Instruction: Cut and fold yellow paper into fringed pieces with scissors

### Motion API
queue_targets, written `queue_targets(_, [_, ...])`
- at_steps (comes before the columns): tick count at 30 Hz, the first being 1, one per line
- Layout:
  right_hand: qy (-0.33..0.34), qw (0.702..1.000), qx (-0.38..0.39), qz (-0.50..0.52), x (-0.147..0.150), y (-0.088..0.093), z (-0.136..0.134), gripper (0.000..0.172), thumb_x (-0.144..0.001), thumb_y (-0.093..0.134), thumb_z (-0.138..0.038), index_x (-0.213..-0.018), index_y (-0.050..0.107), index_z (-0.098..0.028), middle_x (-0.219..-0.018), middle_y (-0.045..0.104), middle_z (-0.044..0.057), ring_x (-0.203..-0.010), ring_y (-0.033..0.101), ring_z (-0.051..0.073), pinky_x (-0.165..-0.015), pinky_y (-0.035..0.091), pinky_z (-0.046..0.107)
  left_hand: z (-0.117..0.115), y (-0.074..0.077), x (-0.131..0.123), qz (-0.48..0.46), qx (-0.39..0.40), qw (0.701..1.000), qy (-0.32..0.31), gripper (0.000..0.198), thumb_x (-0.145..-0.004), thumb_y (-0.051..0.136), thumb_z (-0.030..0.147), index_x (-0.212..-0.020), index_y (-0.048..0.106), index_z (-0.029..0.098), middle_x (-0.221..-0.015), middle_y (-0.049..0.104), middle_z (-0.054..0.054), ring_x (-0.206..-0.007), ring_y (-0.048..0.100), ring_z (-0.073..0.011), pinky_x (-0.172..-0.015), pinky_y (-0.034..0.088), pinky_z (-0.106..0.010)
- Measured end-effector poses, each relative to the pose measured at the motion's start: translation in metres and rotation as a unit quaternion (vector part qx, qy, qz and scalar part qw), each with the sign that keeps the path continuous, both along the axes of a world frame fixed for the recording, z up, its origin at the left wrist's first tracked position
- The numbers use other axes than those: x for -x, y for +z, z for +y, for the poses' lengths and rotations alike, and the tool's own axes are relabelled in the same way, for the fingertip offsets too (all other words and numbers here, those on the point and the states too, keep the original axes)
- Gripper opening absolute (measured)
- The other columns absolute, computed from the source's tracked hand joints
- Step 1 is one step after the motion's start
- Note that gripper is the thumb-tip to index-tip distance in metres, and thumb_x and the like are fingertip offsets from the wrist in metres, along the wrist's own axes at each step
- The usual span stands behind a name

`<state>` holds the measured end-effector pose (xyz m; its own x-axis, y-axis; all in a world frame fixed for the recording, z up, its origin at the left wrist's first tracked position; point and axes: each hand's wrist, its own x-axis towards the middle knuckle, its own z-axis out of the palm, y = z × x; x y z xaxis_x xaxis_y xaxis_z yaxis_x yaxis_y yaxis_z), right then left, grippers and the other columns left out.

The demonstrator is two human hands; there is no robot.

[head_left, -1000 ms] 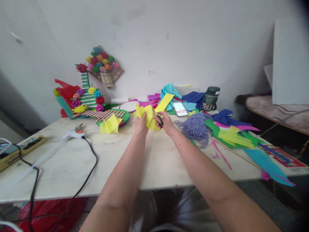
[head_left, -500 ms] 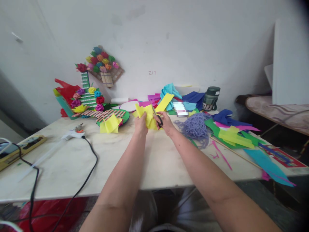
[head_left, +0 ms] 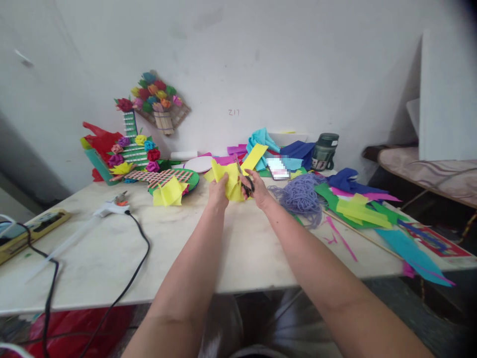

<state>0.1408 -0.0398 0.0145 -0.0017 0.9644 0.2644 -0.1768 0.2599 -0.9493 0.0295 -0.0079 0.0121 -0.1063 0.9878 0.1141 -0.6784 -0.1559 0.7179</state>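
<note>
My left hand [head_left: 219,191] pinches a folded piece of yellow crepe paper [head_left: 231,181] above the middle of the table. Black-handled scissors [head_left: 247,186] are in my right hand [head_left: 257,188], the fingers closed round the handles. Their blades point up and away, at the right edge of the yellow paper. Whether the paper lies between the blades I cannot tell. Another yellow paper piece [head_left: 168,193] rests to the left, on the edge of a green craft piece [head_left: 192,181] with a lattice of sticks.
A hot glue gun [head_left: 114,208] with a black cord lies on the left, near a yellow power strip [head_left: 55,221]. Purple yarn [head_left: 301,196], a green bottle [head_left: 325,151], a phone [head_left: 278,170] and a thin stick [head_left: 363,233] are on the right. Paper flowers [head_left: 152,154] stand behind.
The scissors and right hand have shifted slightly, with the blades now more upright against the yellow paper. The left hand keeps its hold. The view has moved a little.
</note>
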Motion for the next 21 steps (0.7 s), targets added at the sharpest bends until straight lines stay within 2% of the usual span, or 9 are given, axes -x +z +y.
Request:
queue_targets(14, [-0.051, 0.998, -0.022, 0.007, 0.0029, -0.0006, 0.0041, 0.060, -0.063, 0.067, -0.039, -0.112, 0.040, -0.018, -0.045, 0.049, -0.009, -0.032, 0.040, 0.007, -0.030, 0.032, 0.017, 0.0036, -0.0026, 0.0012, 0.003, -0.001, 1.000, 0.000, 0.023, -0.059, 0.070, 0.019, -0.078, 0.060, 0.010, -0.074, 0.065, -0.009, -0.082, 0.062, -0.0237, -0.076, 0.049, -0.035])
queue_targets(18, [-0.022, 0.999, -0.019, 0.022, 0.0005, -0.0005, 0.0009, 0.055, -0.066, 0.064, -0.042, -0.110, 0.041, -0.017, -0.043, 0.050, -0.009, -0.032, 0.043, 0.008, -0.033, 0.037, 0.019, 0.0030, -0.0011, 0.0039, 0.003, 0.004, 1.000, 0.004, 0.021, -0.061, 0.068, 0.019, -0.079, 0.060, 0.011, -0.073, 0.065, -0.010, -0.082, 0.063, -0.0238, -0.075, 0.050, -0.036])
queue_targets(21, [0.003, 0.999, -0.032, 0.037, -0.0038, 0.0008, -0.0013, 0.045, -0.070, 0.057, -0.047, -0.101, 0.045, -0.017, -0.046, 0.053, -0.006, -0.033, 0.047, 0.009, -0.033, 0.035, 0.018, 0.0019, 0.0010, 0.0076, -0.004, 0.006, 1.000, -0.001, 0.023, -0.064, 0.067, 0.019, -0.083, 0.059, 0.011, -0.075, 0.065, -0.009, -0.082, 0.063, -0.0235, -0.075, 0.050, -0.036])
